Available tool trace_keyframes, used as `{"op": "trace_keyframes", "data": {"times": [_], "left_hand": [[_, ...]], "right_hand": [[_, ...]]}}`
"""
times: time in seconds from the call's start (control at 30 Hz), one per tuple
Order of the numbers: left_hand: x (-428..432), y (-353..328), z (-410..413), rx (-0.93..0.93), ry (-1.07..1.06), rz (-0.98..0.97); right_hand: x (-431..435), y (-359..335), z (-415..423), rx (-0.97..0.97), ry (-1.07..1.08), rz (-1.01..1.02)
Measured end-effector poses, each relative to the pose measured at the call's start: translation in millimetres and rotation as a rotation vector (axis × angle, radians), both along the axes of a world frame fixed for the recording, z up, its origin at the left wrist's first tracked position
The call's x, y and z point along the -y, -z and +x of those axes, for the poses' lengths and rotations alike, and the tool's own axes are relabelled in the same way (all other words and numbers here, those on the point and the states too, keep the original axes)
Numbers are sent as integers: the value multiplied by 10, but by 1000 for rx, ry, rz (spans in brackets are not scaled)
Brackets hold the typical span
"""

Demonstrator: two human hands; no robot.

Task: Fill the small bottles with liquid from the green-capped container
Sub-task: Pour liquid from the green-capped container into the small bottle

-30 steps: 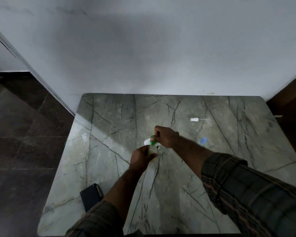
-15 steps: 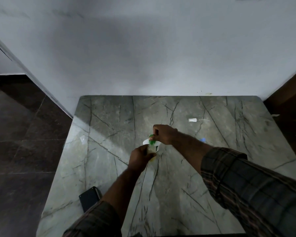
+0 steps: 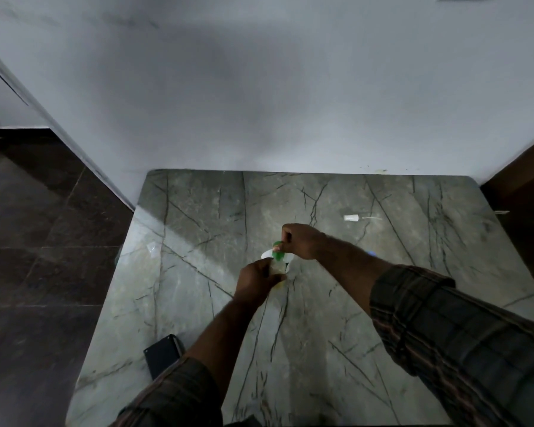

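At the middle of the marble table (image 3: 321, 349), my left hand (image 3: 255, 280) is wrapped around the clear, yellowish body of the green-capped container (image 3: 278, 268), which stands upright. My right hand (image 3: 301, 240) pinches the green cap (image 3: 278, 254) from above. A white round thing (image 3: 267, 254) shows just behind the container, mostly hidden by the hands. A small white bottle (image 3: 351, 217) lies on its side at the back right, with a thin white tube (image 3: 371, 217) beside it.
A small blue thing (image 3: 372, 253) peeks out behind my right forearm. A dark phone-like slab (image 3: 162, 354) lies near the table's front left edge. A clear scrap (image 3: 152, 248) rests at the left. The wall runs along the table's far edge; dark floor lies left.
Both hands stay on the container and cap. The view has shifted slightly; the hands sit a touch left of where they were.
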State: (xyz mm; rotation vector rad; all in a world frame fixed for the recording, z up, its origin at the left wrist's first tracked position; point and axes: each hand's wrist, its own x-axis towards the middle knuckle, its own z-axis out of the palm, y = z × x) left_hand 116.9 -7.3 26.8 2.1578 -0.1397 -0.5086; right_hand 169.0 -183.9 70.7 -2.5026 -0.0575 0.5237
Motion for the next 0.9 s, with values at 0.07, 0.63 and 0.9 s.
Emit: {"op": "trace_keyframes", "data": {"times": [0.07,0.63,0.9], "left_hand": [[-10,0,-5,6,14,12],[-17,-38,-65,2,5,2],[-33,-25,-57,26,-27,4]], "right_hand": [[-15,103,-26,-6,31,-18],[-36,16,-94,-37,71,17],[-117,84,-328,-84,263,163]]}}
